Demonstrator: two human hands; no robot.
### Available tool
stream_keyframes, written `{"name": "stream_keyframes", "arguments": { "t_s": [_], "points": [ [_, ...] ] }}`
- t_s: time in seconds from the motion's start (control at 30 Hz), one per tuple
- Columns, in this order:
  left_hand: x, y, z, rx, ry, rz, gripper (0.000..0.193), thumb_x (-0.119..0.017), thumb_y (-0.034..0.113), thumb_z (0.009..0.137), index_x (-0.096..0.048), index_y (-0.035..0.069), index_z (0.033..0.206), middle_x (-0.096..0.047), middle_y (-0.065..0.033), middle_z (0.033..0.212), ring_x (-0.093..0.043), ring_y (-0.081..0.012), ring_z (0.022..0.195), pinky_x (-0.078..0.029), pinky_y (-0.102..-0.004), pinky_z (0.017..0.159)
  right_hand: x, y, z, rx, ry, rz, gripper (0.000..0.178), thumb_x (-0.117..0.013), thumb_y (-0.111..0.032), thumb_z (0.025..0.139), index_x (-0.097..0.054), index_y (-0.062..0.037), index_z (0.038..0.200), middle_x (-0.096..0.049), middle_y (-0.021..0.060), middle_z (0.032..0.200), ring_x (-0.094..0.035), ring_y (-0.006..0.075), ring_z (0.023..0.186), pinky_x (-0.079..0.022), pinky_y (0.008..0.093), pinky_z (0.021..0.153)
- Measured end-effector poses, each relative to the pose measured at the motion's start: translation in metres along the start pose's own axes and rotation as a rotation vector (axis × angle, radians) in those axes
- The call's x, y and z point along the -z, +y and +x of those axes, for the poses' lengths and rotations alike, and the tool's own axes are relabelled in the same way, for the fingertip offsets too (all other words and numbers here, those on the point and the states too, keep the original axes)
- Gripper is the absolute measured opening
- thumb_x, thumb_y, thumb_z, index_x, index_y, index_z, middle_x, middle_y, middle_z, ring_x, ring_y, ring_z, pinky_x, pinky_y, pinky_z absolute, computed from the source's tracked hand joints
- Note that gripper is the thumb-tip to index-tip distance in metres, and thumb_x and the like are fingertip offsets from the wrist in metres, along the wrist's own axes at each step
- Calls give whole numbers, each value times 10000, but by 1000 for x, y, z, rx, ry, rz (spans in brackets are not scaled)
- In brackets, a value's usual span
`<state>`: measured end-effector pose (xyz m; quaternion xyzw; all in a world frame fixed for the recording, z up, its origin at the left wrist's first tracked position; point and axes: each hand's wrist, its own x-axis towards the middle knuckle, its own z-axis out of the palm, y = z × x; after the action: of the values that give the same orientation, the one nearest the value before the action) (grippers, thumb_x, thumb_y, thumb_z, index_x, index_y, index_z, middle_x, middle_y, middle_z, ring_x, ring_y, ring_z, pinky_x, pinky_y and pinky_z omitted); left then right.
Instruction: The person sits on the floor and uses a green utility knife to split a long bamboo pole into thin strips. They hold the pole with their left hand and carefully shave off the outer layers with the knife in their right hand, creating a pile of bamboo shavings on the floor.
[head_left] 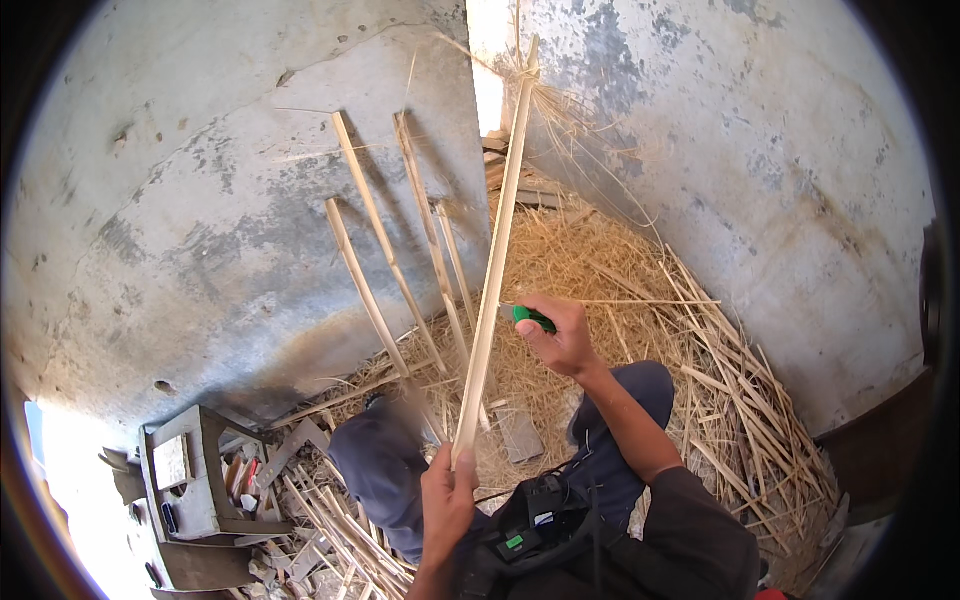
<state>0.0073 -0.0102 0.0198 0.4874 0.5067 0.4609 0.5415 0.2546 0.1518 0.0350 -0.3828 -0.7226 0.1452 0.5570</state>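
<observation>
My left hand (447, 497) is closed around the lower end of a long pale split bamboo strip (497, 235). The strip slants up and away from me, and thin curled shavings (560, 95) hang about its far end. In my right hand (560, 338) is a knife with a green handle (534, 319), the fingers wrapped round it. Its short blade points left, at the right edge of the strip near mid-length; I cannot tell whether it touches.
Several bamboo pieces (375, 228) lean on the left wall. Shavings (570, 260) cover the floor ahead, with thin strips (745, 420) piled at the right. An upturned wooden stool (205, 485) and split pieces (335, 525) lie at the left. A flat block (519, 436) sits between my legs.
</observation>
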Motion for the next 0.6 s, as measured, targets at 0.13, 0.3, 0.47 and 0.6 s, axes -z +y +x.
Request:
{"name": "stream_keyframes", "arguments": {
  "t_s": [0.13, 0.3, 0.47, 0.6],
  "points": [
    [-6, -4, 2, -71, 42, 86, 274, -607, 253, 1109, -623, -11, 1035, -530, 25, 647, -465, -35, 592, -352, -271, 509, 4, 2, -2, 31, 26, -25, 314, -757, -293, 992, -744, 11, 1070, -707, 91, 820, -634, 161, 649, -496, 304, 589],
    [-9, -1, 0, -95, 49, 152, 257, -618, 242, 1098, -633, -7, 1034, -525, 10, 617, -463, -40, 567, -354, -279, 497, 9, 11, -7, -57, -14, 193, 479, -684, -454, 1028, -725, 24, 1027, -607, 60, 726, -559, 148, 604, -432, 318, 552],
    [-11, 1, -1, -96, 23, 178, 255, -615, 237, 1099, -632, -12, 1044, -511, 11, 603, -454, -42, 555, -347, -284, 490, 13, 23, -11, -198, -146, 521, 545, -650, -529, 1038, -757, 6, 1043, -650, 51, 731, -525, 94, 606, -387, 277, 536],
    [-13, 3, 1, -92, 74, 152, 250, -614, 231, 1099, -632, -15, 1056, -499, 8, 588, -446, -45, 537, -335, -290, 476, 12, 9, -5, 113, 22, 90, 503, -689, -476, 1013, -756, 22, 986, -649, 81, 716, -609, 177, 588, -458, 315, 550]
  ]
}}
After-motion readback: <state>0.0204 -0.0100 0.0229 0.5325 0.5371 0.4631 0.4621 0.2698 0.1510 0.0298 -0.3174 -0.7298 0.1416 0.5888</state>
